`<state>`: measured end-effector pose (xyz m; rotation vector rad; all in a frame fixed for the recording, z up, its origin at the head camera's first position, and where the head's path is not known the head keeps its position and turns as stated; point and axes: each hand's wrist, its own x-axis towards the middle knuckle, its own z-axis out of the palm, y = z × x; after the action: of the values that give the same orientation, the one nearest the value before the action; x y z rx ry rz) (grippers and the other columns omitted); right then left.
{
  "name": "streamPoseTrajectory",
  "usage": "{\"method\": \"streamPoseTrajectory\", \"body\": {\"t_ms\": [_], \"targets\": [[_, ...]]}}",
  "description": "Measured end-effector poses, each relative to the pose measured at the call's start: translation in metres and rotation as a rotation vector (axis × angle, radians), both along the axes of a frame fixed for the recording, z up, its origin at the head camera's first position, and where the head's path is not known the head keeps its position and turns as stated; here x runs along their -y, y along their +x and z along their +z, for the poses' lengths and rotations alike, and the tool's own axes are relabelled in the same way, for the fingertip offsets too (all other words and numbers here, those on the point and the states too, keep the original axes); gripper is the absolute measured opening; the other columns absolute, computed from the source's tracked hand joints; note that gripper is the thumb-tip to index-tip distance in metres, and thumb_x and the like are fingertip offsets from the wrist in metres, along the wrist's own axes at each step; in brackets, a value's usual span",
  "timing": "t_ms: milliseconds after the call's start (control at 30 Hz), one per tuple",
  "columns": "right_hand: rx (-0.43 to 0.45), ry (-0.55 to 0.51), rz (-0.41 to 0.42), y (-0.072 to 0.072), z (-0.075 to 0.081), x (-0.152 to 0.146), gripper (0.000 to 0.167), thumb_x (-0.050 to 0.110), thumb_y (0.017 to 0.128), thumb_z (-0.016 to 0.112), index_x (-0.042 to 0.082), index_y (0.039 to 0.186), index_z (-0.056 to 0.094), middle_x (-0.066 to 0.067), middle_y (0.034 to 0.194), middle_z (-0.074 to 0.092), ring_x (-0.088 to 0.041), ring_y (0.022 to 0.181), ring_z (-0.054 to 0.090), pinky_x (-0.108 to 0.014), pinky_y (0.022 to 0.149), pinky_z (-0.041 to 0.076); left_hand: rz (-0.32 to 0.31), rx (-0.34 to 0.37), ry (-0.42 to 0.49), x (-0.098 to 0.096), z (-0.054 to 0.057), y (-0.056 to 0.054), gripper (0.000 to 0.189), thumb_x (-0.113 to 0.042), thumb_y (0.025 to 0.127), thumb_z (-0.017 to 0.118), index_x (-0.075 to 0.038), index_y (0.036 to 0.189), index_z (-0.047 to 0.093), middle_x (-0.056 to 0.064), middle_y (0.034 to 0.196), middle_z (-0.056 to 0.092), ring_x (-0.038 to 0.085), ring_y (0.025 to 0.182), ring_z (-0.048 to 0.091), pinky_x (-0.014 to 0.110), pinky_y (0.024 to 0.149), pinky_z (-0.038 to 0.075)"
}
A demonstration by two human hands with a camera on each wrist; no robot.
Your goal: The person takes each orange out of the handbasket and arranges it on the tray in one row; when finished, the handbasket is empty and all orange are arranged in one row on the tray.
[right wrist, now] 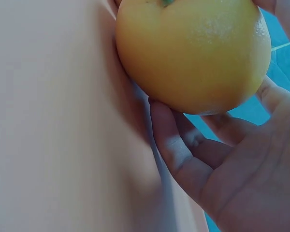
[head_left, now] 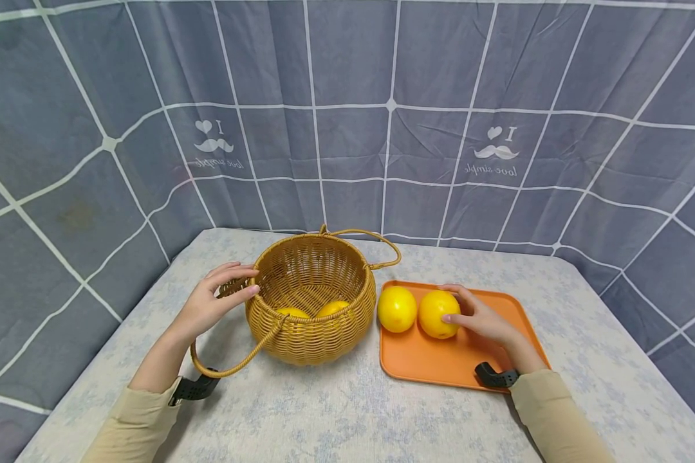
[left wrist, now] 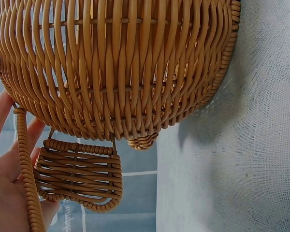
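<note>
A round wicker basket (head_left: pixel 313 334) stands on the table at the middle left, with two yellow-orange fruits showing inside. At its left rim is my left hand (head_left: pixel 217 299), the fingers and thumb fairly straight and touching the edge. A small woven flap (left wrist: pixel 79 171) hangs beside that hand in the left wrist view. My right hand (head_left: pixel 479 318) grips an orange (head_left: pixel 437 315) on the tray, thumb on the near side and fingers round the far side. In the right wrist view the orange (right wrist: pixel 193 53) shows a green stem spot. Another orange (head_left: pixel 396 308) sits just left of it.
Under the oranges lies a flat orange tray (head_left: pixel 423 366), right of the basket. One basket handle (head_left: pixel 237 366) droops to the front left; another handle (head_left: pixel 390 247) sticks out at the back right. A grey curtain (head_left: pixel 353 148) with white lines hangs behind the patterned tablecloth (head_left: pixel 301 418).
</note>
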<state>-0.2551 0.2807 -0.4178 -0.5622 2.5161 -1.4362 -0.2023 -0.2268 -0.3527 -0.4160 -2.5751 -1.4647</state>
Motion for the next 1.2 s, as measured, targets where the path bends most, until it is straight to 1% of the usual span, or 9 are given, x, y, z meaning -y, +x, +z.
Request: {"method": "streamPoseTrajectory", "body": {"t_ms": [233, 333, 400, 533, 633, 800, 1000, 1033, 1200], "targets": [[-0.002, -0.005, 0.028, -0.0010, -0.0009, 0.0005, 0.061, 0.021, 0.088, 0.067, 0.012, 0.140, 0.037, -0.019, 0.140, 0.037, -0.041, 0.124, 0.036, -0.062, 0.101, 0.026, 0.002, 0.001, -0.005, 0.0001, -0.0006, -0.0004, 0.041, -0.031, 0.087, 0.069, -0.011, 0.122, 0.063, 0.006, 0.138, 0.047, 0.026, 0.137, 0.022, 0.063, 0.105, 0.017], [-0.012, -0.015, 0.049, -0.0006, -0.0010, 0.0004, 0.062, 0.018, 0.087, 0.068, 0.012, 0.141, 0.036, -0.019, 0.139, 0.038, -0.039, 0.123, 0.038, -0.059, 0.101, 0.029, 0.004, 0.002, -0.006, 0.0001, -0.0007, -0.0005, 0.041, -0.032, 0.087, 0.069, -0.011, 0.122, 0.063, 0.007, 0.138, 0.046, 0.026, 0.138, 0.022, 0.063, 0.105, 0.017], [-0.008, -0.033, 0.077, 0.0002, -0.0005, 0.0008, 0.068, 0.016, 0.085, 0.070, 0.011, 0.142, 0.034, -0.020, 0.138, 0.039, -0.037, 0.121, 0.041, -0.055, 0.100, 0.033, 0.004, 0.002, -0.003, 0.0001, -0.0005, -0.0005, 0.041, -0.031, 0.087, 0.068, -0.011, 0.122, 0.063, 0.007, 0.138, 0.046, 0.026, 0.137, 0.022, 0.063, 0.105, 0.017], [0.010, -0.036, 0.104, 0.0020, 0.0011, 0.0028, 0.085, 0.014, 0.076, 0.079, 0.013, 0.145, 0.028, -0.018, 0.136, 0.041, -0.030, 0.113, 0.048, -0.040, 0.094, 0.043, 0.000, -0.001, 0.006, -0.0001, 0.0000, -0.0001, 0.040, -0.031, 0.087, 0.068, -0.011, 0.122, 0.063, 0.006, 0.137, 0.047, 0.026, 0.137, 0.022, 0.061, 0.105, 0.018], [0.013, -0.009, 0.097, 0.0033, 0.0020, 0.0041, 0.092, 0.016, 0.073, 0.082, 0.016, 0.146, 0.027, -0.016, 0.136, 0.040, -0.026, 0.110, 0.050, -0.033, 0.089, 0.046, -0.001, -0.003, 0.010, -0.0004, 0.0002, 0.0002, 0.040, -0.030, 0.087, 0.068, -0.010, 0.122, 0.063, 0.005, 0.137, 0.048, 0.026, 0.137, 0.022, 0.061, 0.105, 0.018], [0.018, -0.010, 0.116, 0.0047, 0.0034, 0.0046, 0.090, 0.016, 0.073, 0.081, 0.018, 0.146, 0.028, -0.016, 0.140, 0.035, -0.030, 0.111, 0.049, -0.040, 0.091, 0.044, -0.004, -0.001, 0.009, -0.0008, 0.0003, 0.0004, 0.041, -0.031, 0.087, 0.068, -0.010, 0.122, 0.062, 0.006, 0.137, 0.047, 0.026, 0.137, 0.022, 0.061, 0.105, 0.018], [0.013, -0.034, 0.148, 0.0032, 0.0024, 0.0032, 0.090, 0.013, 0.074, 0.080, 0.015, 0.147, 0.027, -0.015, 0.140, 0.035, -0.033, 0.114, 0.047, -0.034, 0.092, 0.045, -0.003, -0.003, 0.008, -0.0006, 0.0002, 0.0000, 0.041, -0.031, 0.087, 0.068, -0.010, 0.122, 0.062, 0.005, 0.137, 0.047, 0.026, 0.137, 0.022, 0.061, 0.105, 0.018], [0.013, -0.033, 0.147, 0.0028, 0.0021, 0.0028, 0.090, 0.013, 0.074, 0.080, 0.016, 0.147, 0.027, -0.015, 0.140, 0.035, -0.033, 0.114, 0.046, -0.035, 0.092, 0.045, -0.003, -0.003, 0.008, -0.0006, 0.0002, 0.0000, 0.041, -0.031, 0.087, 0.068, -0.010, 0.122, 0.062, 0.005, 0.137, 0.047, 0.026, 0.137, 0.022, 0.061, 0.105, 0.018], [-0.008, -0.010, 0.132, 0.0021, 0.0019, 0.0013, 0.090, 0.015, 0.074, 0.081, 0.018, 0.147, 0.028, -0.014, 0.139, 0.037, -0.033, 0.116, 0.045, -0.045, 0.096, 0.041, -0.001, -0.005, 0.008, -0.0004, -0.0002, -0.0004, 0.040, -0.030, 0.087, 0.068, -0.010, 0.122, 0.063, 0.005, 0.136, 0.048, 0.025, 0.137, 0.023, 0.061, 0.105, 0.018]]}}
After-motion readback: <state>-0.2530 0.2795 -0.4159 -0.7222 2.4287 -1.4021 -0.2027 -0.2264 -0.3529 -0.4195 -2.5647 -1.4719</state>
